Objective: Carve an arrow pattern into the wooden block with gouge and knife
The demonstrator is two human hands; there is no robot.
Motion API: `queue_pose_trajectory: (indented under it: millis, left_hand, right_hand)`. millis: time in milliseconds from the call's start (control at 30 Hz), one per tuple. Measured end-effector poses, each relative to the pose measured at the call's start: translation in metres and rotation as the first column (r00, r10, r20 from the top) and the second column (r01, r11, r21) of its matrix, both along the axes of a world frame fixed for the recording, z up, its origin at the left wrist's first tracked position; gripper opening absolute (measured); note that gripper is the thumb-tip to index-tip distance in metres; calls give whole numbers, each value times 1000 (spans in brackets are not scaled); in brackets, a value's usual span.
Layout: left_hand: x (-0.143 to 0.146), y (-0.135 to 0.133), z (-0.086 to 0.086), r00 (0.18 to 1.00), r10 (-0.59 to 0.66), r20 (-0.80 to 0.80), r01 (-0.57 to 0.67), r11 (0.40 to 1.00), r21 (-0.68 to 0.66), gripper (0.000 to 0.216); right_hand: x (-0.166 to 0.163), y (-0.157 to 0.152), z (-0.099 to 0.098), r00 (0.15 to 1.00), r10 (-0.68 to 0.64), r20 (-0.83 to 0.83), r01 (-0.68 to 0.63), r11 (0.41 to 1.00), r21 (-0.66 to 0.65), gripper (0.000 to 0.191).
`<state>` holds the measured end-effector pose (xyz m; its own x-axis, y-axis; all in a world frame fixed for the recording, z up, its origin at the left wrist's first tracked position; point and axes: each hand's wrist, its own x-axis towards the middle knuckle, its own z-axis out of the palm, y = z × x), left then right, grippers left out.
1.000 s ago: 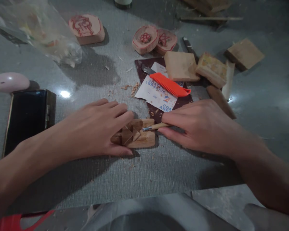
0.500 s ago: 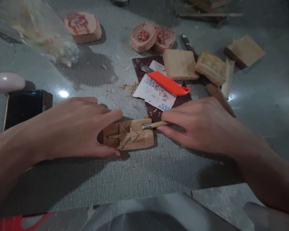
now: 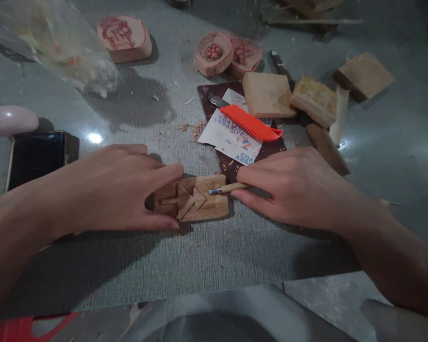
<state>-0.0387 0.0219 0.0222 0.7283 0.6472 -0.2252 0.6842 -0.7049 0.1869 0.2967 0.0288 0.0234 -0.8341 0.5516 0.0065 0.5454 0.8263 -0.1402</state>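
A small wooden block (image 3: 203,204) with carved triangle shapes lies on the grey mat in front of me. My left hand (image 3: 117,187) grips its left end between thumb and forefinger. My right hand (image 3: 292,185) is closed round a wooden-handled carving tool (image 3: 225,189). The tool's metal tip rests on the block's right part, pointing left.
Behind the block lie sandpaper sheets (image 3: 231,137), an orange comb-like tool (image 3: 249,123), square wood blocks (image 3: 267,95) and round wood slices with red drawings (image 3: 214,54). A black box (image 3: 35,154) and a pink oval object (image 3: 9,119) sit at left, a plastic bag (image 3: 57,42) behind them.
My left hand slid left off the carved area and now grips the block's left end, uncovering the triangles. The right hand and tool have barely moved.
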Motion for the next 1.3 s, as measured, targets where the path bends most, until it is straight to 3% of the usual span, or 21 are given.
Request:
queue_pose_trajectory:
  millis: [267, 967, 1300]
  left_hand:
    - [0, 3, -1, 999, 32, -16, -32, 998, -57, 51]
    - [-2, 4, -5, 1000, -9, 20, 8, 1000, 7, 52]
    - [1, 1, -3, 1000, -20, 20, 19, 1000, 17, 48]
  right_hand:
    - [2, 0, 7, 994, -108, 12, 108, 993, -39, 41]
    - [2, -1, 7, 993, -111, 36, 112, 994, -13, 41]
    - [-2, -1, 4, 998, -67, -3, 67, 995, -68, 39]
